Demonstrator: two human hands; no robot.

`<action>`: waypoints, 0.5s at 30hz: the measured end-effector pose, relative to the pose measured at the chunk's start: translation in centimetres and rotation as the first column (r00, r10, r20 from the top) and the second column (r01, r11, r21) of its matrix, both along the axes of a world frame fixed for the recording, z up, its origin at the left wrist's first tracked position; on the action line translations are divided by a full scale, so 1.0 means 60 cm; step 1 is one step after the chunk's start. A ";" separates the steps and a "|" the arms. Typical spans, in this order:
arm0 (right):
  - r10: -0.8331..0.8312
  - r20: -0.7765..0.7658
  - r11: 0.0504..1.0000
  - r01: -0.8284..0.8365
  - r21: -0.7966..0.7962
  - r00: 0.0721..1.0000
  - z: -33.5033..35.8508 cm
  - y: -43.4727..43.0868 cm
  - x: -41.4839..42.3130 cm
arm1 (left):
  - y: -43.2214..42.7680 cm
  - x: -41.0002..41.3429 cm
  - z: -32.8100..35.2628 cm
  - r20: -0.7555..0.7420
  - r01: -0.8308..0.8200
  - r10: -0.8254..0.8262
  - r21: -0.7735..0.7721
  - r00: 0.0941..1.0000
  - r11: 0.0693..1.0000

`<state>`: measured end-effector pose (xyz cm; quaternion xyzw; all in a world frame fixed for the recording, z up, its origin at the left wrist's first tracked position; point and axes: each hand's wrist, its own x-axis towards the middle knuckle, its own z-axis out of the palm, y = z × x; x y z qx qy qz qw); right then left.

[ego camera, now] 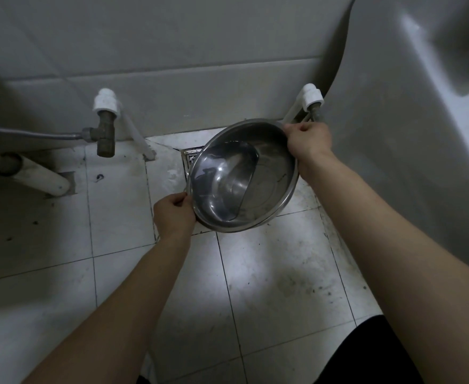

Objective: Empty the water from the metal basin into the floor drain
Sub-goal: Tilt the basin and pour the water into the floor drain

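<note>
A round metal basin [272, 173] is held above the tiled floor, tilted down toward its left side. Water is pooled in the lower left part of the bowl. My left hand [173, 214] grips the rim at the lower left, and my right hand [308, 139] grips the rim at the upper right. The square metal floor drain [190, 156] lies by the wall, mostly hidden behind the basin's left edge; only its upper left corner shows.
A brass valve [106, 134] with a white fitting and a grey hose sticks out of the wall at the left. White pipes [45, 176] run along the floor there. A white ceramic fixture [422, 120] fills the right side. The floor tiles are dirty.
</note>
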<state>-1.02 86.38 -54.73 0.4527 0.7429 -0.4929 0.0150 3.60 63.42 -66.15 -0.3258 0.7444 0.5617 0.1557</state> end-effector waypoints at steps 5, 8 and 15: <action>-0.005 -0.010 1.000 0.005 0.020 1.000 -0.001 0.003 -0.001 | 0.003 -0.001 -0.003 0.007 0.005 -0.006 0.005 1.000 1.000; -0.016 -0.010 1.000 0.017 0.005 1.000 -0.004 0.006 0.000 | 0.004 0.000 -0.005 0.007 0.001 -0.001 0.003 1.000 1.000; -0.022 -0.018 1.000 0.023 0.020 1.000 -0.009 0.011 -0.001 | 0.010 0.001 -0.004 0.006 0.016 -0.016 -0.016 1.000 1.000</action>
